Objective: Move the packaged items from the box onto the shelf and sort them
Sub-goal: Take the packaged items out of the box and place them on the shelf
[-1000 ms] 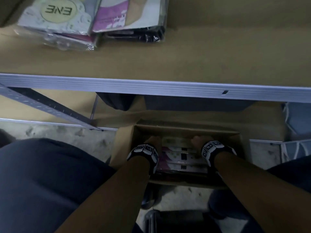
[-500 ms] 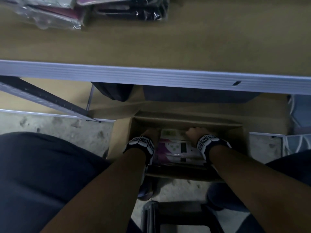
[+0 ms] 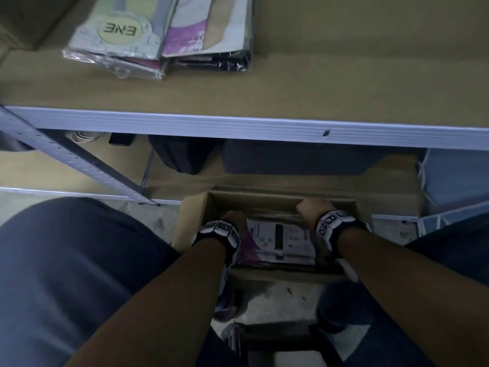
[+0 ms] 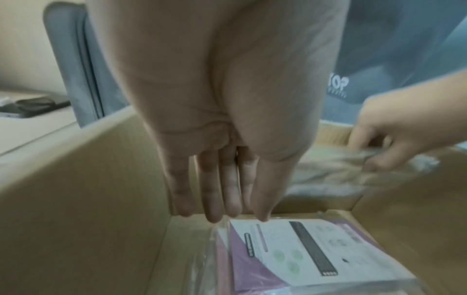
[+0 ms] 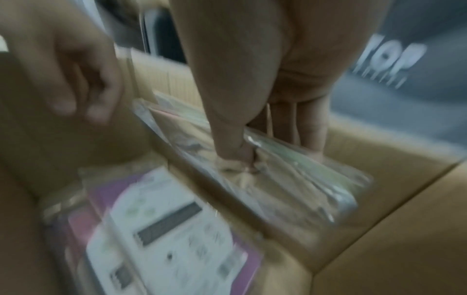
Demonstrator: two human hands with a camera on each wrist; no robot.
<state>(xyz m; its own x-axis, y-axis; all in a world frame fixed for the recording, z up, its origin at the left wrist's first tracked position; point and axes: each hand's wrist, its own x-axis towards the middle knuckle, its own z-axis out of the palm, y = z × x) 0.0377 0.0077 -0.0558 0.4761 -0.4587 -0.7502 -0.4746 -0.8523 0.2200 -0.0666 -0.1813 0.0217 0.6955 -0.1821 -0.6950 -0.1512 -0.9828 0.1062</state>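
An open cardboard box (image 3: 193, 221) stands on the floor under the shelf (image 3: 238, 125). In it lies a flat white and purple packet (image 3: 280, 239) (image 4: 316, 253) (image 5: 164, 229) in clear wrap. My right hand (image 3: 309, 207) (image 5: 252, 155) pinches a bundle of clear-wrapped packets (image 5: 290, 179) (image 4: 341, 175), tilted up on edge against the box's far wall. My left hand (image 3: 232, 215) (image 4: 220, 215) hangs at the box's left side with straight fingers just above the flat packet, holding nothing. Two stacks of packets (image 3: 119, 41) (image 3: 206, 35) lie on the shelf at the back left.
The brown shelf board (image 3: 344, 75) runs bare to the right of the stacks. A slanted metal brace (image 3: 79, 160) crosses under it at the left. Dark bags (image 3: 182, 154) and a grey bin (image 3: 291, 157) stand behind the box, a blue bag (image 3: 455, 176) to its right. My knees (image 3: 66, 274) flank the box.
My right hand has moved toward the box's far wall and tipped a bundle of packets up on edge. The flat packet underneath now shows. My left hand stays at the left side.
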